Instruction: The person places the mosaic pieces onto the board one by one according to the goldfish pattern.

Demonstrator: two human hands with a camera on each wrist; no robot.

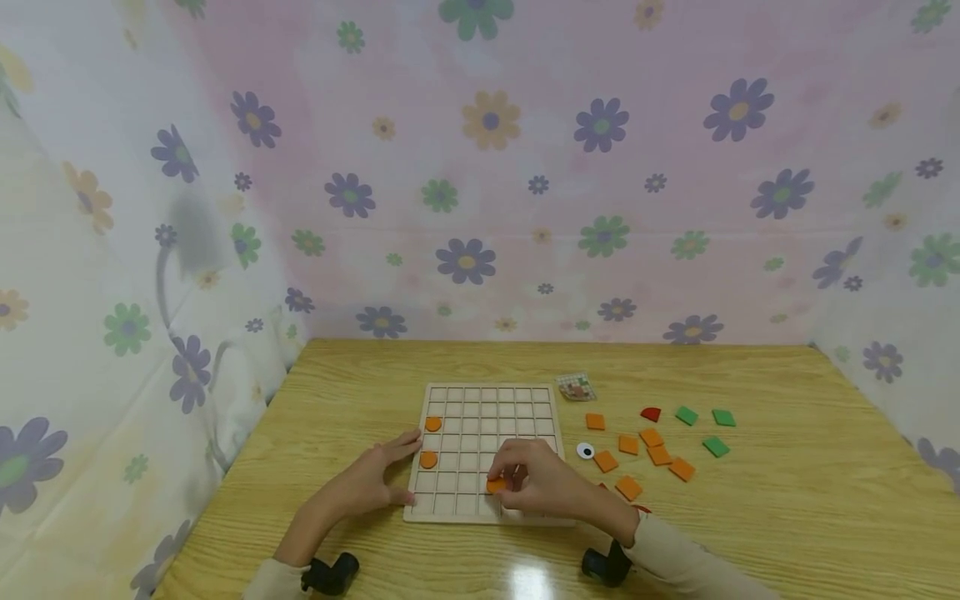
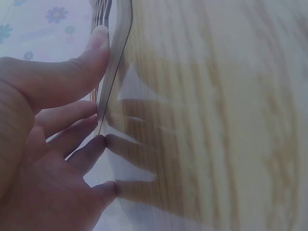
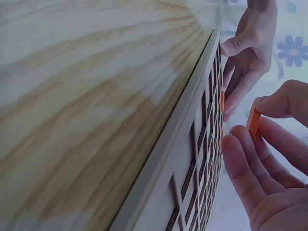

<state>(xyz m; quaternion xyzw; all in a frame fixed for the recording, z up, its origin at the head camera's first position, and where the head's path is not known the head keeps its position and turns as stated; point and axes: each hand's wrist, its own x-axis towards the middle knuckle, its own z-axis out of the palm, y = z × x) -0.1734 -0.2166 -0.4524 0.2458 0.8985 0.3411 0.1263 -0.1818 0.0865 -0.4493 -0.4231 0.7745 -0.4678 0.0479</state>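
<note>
A wooden grid board (image 1: 450, 503) lies on the table. My left hand (image 1: 369, 478) rests at its left edge, fingers spread and fairly straight, thumb near the lower left corner. In the left wrist view, the thumb (image 2: 72, 77) touches the board's rim. Over the lower middle squares, my right hand (image 1: 542, 478) pinches an orange piece (image 3: 254, 121) between thumb and fingers, held just above the board in the right wrist view. Two rounded orange pieces, an upper one (image 1: 432, 424) and a lower one (image 1: 428, 459), sit in the board's left part.
Right of the board lie several orange squares (image 1: 628, 445), green diamonds (image 1: 686, 415), a red quarter-round piece (image 1: 651, 414) and a white eye disc (image 1: 585, 451). A small picture card (image 1: 576, 387) lies by the upper right corner. Flowered cloth (image 1: 465, 208) surrounds the table.
</note>
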